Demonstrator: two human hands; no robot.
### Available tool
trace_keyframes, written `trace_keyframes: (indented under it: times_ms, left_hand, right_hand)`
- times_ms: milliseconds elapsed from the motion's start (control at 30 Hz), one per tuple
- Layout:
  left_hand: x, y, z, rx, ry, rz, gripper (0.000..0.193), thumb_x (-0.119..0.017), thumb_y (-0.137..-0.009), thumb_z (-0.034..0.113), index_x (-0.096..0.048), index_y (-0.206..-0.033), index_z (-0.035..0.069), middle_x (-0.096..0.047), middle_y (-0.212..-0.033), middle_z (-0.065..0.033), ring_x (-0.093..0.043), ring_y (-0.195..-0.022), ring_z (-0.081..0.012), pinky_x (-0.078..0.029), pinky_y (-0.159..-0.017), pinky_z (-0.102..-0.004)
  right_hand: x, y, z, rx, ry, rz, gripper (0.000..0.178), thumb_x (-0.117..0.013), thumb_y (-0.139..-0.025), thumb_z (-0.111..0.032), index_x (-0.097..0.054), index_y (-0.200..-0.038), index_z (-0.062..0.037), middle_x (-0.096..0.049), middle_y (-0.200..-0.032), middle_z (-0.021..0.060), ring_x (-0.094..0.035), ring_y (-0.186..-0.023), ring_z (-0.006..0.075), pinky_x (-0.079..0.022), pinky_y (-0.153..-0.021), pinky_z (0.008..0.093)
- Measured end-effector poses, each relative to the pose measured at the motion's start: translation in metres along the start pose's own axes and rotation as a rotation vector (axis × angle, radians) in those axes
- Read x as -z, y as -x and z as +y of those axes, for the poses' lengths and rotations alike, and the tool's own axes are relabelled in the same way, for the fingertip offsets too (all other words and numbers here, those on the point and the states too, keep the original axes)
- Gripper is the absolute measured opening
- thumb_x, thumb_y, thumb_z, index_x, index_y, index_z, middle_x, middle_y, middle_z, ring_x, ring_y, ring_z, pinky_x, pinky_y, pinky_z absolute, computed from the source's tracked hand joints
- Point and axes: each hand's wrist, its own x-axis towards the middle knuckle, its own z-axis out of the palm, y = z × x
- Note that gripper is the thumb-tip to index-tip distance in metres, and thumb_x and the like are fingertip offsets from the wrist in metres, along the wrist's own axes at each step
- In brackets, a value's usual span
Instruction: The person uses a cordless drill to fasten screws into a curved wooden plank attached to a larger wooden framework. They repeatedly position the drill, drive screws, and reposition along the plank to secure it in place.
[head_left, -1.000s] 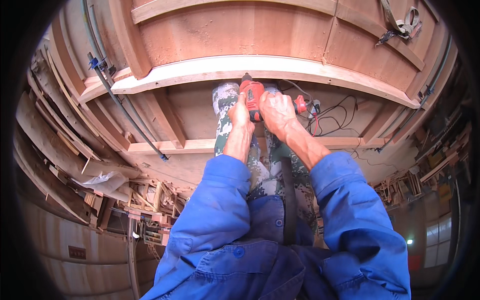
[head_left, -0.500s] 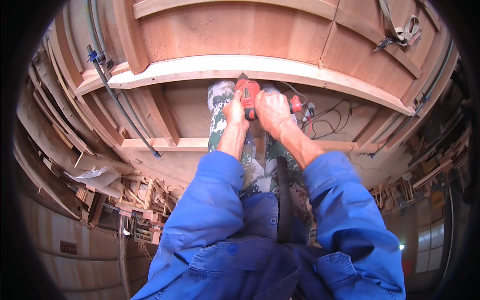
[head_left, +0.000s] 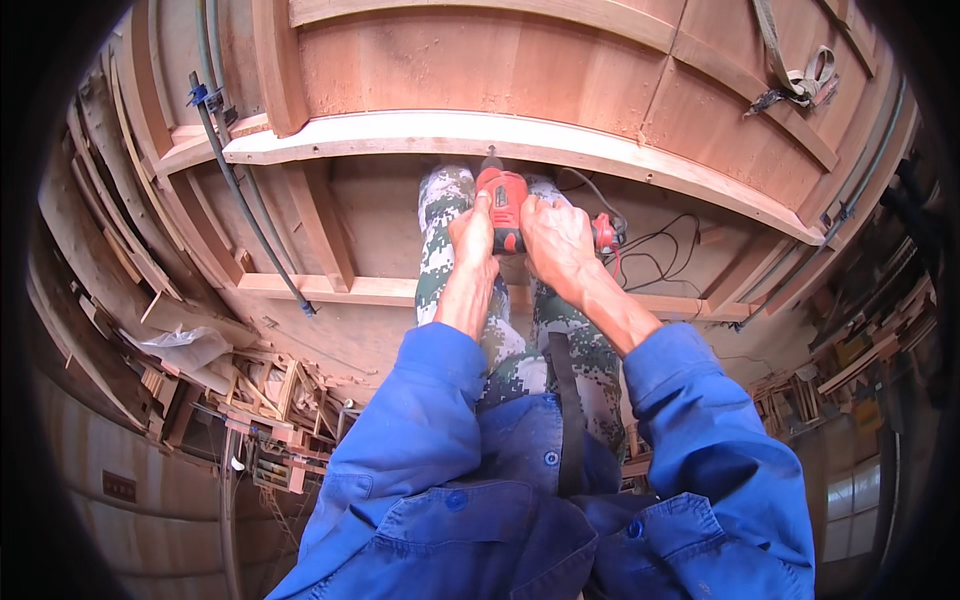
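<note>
A red corded power drill (head_left: 507,198) points away from me at the near face of a pale curved wooden beam (head_left: 400,131). Its chuck lies just below a dark hole in that face; whether the bit is inside the hole I cannot tell. My left hand (head_left: 472,232) wraps the left side of the drill, thumb along the body. On the right side, my right hand (head_left: 556,234) is closed around it, knuckles up, hiding part of the housing. More small dark holes dot the beam's near face.
A black cable (head_left: 665,262) loops right of the drill. Long bar clamps (head_left: 245,205) cross the frame at left and right. Grey webbing (head_left: 800,75) lies on the panel, upper right. Scrap wood (head_left: 285,395) is heaped at lower left. My camouflage-clad legs (head_left: 440,225) extend under the beam.
The drill has come back slightly toward me, and the hole in the beam's face now shows ahead of the chuck. Both hands moved with it, keeping their grip.
</note>
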Motion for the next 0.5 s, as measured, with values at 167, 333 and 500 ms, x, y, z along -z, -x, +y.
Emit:
trace_keyframes:
  times_ms: [167, 333, 500]
  left_hand:
    - [-0.006, -0.046, -0.01, -0.016, 0.051, 0.031, 0.039, -0.055, -0.1, 0.032, -0.06, -0.121, -0.001, -0.069, -0.105, -0.0139, -0.071, -0.081, -0.0241, -0.059, -0.065, -0.0444]
    - [-0.014, -0.046, -0.002, 0.004, 0.192, 0.101, 0.032, -0.067, -0.092, 0.023, -0.067, -0.099, -0.008, -0.069, -0.095, -0.0112, -0.067, -0.077, -0.0184, -0.055, -0.066, -0.037]
    - [-0.013, -0.034, -0.007, 0.08, 0.285, 0.14, 0.033, -0.065, -0.092, 0.022, -0.064, -0.108, -0.007, -0.07, -0.097, -0.0122, -0.069, -0.077, -0.0214, -0.057, -0.066, -0.0381]
  right_hand:
    - [-0.008, -0.028, 0.011, 0.023, 0.064, -0.041, 0.037, -0.072, -0.064, -0.009, -0.059, -0.096, 0.0045, -0.068, -0.087, 0.0195, -0.067, -0.083, 0.0338, -0.056, -0.07, 0.0422]
    - [-0.009, -0.042, 0.006, 0.019, 0.172, -0.109, 0.034, -0.07, -0.069, -0.01, -0.061, -0.098, 0.0053, -0.069, -0.084, 0.0165, -0.068, -0.082, 0.0312, -0.054, -0.071, 0.0403]
    - [-0.001, -0.049, 0.002, 0.017, 0.205, -0.221, 0.03, -0.072, -0.07, -0.013, -0.062, -0.093, 0.0024, -0.069, -0.084, 0.016, -0.069, -0.083, 0.0284, -0.055, -0.069, 0.0399]
